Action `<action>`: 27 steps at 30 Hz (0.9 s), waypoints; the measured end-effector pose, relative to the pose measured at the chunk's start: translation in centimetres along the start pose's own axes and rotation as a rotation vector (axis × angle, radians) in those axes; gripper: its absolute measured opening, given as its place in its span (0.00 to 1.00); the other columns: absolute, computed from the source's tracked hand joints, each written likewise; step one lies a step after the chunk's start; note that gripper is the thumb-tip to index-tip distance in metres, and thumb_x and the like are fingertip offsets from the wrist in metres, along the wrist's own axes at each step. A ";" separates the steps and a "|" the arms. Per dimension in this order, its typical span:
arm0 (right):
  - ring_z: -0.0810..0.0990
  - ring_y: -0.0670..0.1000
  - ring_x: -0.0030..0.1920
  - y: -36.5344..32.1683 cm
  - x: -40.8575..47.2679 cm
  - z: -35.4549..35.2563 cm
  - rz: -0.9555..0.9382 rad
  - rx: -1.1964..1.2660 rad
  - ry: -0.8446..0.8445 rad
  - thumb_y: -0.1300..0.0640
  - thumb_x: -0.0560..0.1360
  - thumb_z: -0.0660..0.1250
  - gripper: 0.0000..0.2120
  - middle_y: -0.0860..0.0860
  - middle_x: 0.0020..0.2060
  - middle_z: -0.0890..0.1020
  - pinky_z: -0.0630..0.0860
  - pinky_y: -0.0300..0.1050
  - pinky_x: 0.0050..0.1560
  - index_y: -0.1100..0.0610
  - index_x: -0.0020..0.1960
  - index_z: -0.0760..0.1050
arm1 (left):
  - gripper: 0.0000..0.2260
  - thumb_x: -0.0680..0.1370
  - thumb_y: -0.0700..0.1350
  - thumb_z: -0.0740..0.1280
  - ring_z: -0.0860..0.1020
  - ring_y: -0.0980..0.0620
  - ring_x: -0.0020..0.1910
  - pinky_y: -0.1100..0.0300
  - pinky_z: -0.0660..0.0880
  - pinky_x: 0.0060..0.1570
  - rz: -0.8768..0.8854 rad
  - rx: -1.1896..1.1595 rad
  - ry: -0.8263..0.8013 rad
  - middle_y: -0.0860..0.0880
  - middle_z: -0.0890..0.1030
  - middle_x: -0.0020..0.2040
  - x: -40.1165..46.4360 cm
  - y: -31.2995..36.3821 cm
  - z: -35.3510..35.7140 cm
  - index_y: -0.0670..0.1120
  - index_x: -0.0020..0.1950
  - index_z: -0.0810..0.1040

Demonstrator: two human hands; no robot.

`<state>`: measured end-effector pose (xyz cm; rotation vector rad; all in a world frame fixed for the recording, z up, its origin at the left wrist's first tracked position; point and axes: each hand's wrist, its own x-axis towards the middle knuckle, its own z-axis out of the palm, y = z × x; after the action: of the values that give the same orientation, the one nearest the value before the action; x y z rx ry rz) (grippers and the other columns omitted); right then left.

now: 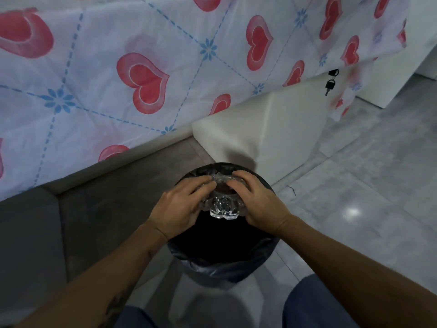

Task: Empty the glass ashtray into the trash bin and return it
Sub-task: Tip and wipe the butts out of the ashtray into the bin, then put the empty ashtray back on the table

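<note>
Two bare hands hold a glass ashtray [222, 200] above the open mouth of a round trash bin [220, 263] lined with a dark bag. The left hand [182, 204] grips its left side, fingers curled over the top; the right hand [257, 200] grips its right side the same way. Behind, a heart-patterned cloth [142, 67] hangs at the far left, with a small key [329, 85] dangling at far right.

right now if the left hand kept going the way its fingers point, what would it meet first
The left hand points right, across the glass ashtray it grips; past that, it would likely meet the right hand.
</note>
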<state>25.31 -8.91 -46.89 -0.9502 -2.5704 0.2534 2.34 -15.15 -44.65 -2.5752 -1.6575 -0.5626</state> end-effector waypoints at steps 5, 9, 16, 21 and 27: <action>0.79 0.50 0.44 -3.7 1.0 -7.0 0.362 0.515 -0.139 0.70 0.70 0.63 0.21 0.50 0.47 0.78 0.78 0.51 0.42 0.48 0.54 0.68 | 0.19 0.74 0.36 0.70 0.81 0.50 0.60 0.58 0.76 0.61 -0.211 -0.396 -0.051 0.48 0.83 0.60 1.0 2.8 -6.0 0.46 0.65 0.79; 0.80 0.45 0.40 -6.0 3.2 -14.8 0.599 0.739 -0.321 0.64 0.71 0.65 0.14 0.52 0.42 0.80 0.77 0.42 0.37 0.53 0.53 0.68 | 0.12 0.78 0.42 0.68 0.82 0.63 0.48 0.65 0.78 0.49 -0.477 -0.659 -0.157 0.60 0.86 0.48 2.9 4.7 -12.9 0.53 0.61 0.81; 0.82 0.56 0.47 -10.0 6.8 -29.1 0.866 0.952 -0.429 0.68 0.74 0.65 0.17 0.60 0.52 0.80 0.81 0.53 0.42 0.53 0.57 0.69 | 0.07 0.78 0.51 0.64 0.81 0.57 0.41 0.58 0.75 0.46 -0.806 -0.810 -0.196 0.54 0.85 0.42 7.4 9.0 -25.8 0.54 0.51 0.82; 0.80 0.47 0.48 -14.6 9.2 -38.0 0.668 0.796 -0.213 0.63 0.79 0.65 0.18 0.49 0.59 0.78 0.80 0.48 0.49 0.48 0.65 0.68 | 0.07 0.81 0.48 0.64 0.81 0.56 0.49 0.52 0.77 0.54 -0.855 -0.909 -0.134 0.53 0.84 0.53 10.1 10.8 -35.1 0.58 0.57 0.79; 0.80 0.54 0.52 -16.3 13.7 -43.0 0.565 0.641 -0.133 0.62 0.81 0.60 0.20 0.52 0.60 0.78 0.78 0.47 0.51 0.48 0.70 0.71 | 0.12 0.82 0.50 0.62 0.81 0.65 0.41 0.64 0.80 0.40 -0.860 -0.912 -0.042 0.59 0.80 0.49 12.6 9.7 -42.0 0.61 0.64 0.75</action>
<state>24.14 -10.71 1.06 -1.3790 -2.0253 1.2360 3.58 -17.38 0.21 -2.0631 -3.0494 -1.6109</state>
